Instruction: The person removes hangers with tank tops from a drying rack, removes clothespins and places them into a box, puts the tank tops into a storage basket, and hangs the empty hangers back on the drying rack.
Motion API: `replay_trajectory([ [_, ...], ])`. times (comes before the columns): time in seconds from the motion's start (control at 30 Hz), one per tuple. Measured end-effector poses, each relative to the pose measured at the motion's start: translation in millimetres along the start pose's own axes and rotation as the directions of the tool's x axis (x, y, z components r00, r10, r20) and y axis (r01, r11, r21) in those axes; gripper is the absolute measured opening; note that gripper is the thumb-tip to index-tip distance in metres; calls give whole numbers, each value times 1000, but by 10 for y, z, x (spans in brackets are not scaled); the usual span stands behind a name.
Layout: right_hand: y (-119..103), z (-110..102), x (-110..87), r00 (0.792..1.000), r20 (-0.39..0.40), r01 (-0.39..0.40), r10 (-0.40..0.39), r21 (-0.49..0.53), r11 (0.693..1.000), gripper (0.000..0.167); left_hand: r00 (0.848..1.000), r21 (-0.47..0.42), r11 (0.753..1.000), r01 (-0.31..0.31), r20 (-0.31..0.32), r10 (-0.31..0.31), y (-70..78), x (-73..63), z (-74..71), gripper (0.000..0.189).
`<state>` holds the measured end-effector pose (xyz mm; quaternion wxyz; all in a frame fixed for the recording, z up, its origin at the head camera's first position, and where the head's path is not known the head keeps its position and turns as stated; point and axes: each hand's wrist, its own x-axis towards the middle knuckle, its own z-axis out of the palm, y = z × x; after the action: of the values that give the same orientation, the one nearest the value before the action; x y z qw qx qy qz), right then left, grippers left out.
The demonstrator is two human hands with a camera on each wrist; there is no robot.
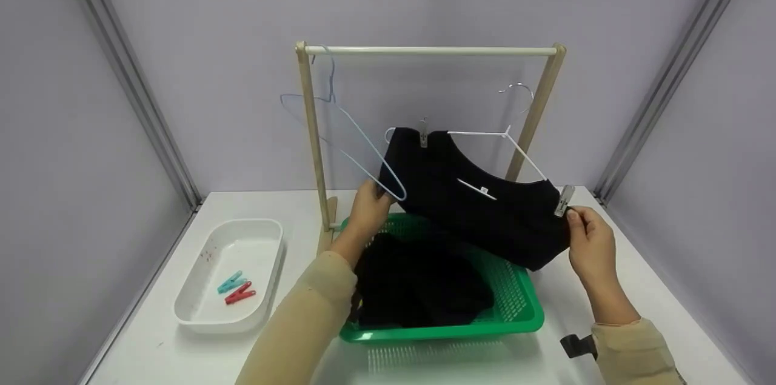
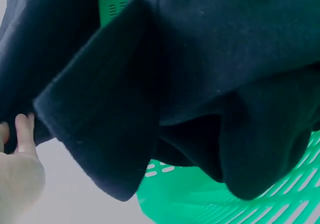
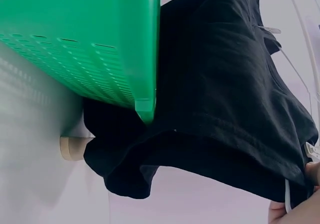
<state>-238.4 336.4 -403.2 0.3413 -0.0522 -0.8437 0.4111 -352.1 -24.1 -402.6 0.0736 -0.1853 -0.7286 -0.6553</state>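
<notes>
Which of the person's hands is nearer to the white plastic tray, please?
Left. The left hand holds the black top near the green basket, to the right of the white plastic tray; the right hand holds the top's other side, past the basket's right edge.

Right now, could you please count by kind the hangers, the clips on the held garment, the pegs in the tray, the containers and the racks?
Hangers: 2 (blue hanger, white hanger)
Clips on black garment: 2 (left clip, right clip)
Pegs: 2 (turquoise peg, red peg)
Containers: 2 (green basket, white tray)
Racks: 1 (wooden-legged rack)
Total: 9
</notes>
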Motion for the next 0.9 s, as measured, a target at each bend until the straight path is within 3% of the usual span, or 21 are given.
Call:
replay_trajectory([
  [0.13, 21, -5, -7, 1000, -16, -4, 4, -4, 1000, 28, 1000, -104, 995, -10, -29, 7, 80, 4, 28, 31],
  [0.27, 39, -23, -9, 999, -38, 4, -3, 9, 1000, 27, 998, -255, 966, 32, -52, -47, 153, -14, 58, 21],
  [0.43, 37, -48, -12, 997, -70, 17, -15, 27, 999, 26, 991, -500, 855, 136, 54, -126, 183, -79, 29, 25],
  [0.53, 40, -54, -15, 997, -78, 13, -10, 34, 999, 26, 976, -562, 798, 218, 134, -172, 152, -129, -18, 20],
  [0.57, 43, -54, -17, 997, -77, 9, -6, 36, 999, 26, 969, -557, 793, 245, 160, -188, 136, -152, -40, 13],
  [0.63, 49, -54, -27, 998, -65, -5, 8, 42, 999, 27, 955, -501, 815, 290, 212, -210, 107, -201, -89, 6],
  [0.73, 55, -51, -49, 999, -36, -32, 34, 49, 998, 28, 929, -364, 874, 322, 299, -218, 66, -272, -172, 4],
  [0.8, 57, -48, -61, 999, -18, -45, 46, 50, 998, 29, 911, -250, 918, 308, 356, -209, 50, -303, -221, 16],
  [0.9, 61, -43, -66, 999, -4, -41, 41, 56, 998, 29, 876, -117, 954, 276, 438, -200, 40, -324, -275, 35],
])
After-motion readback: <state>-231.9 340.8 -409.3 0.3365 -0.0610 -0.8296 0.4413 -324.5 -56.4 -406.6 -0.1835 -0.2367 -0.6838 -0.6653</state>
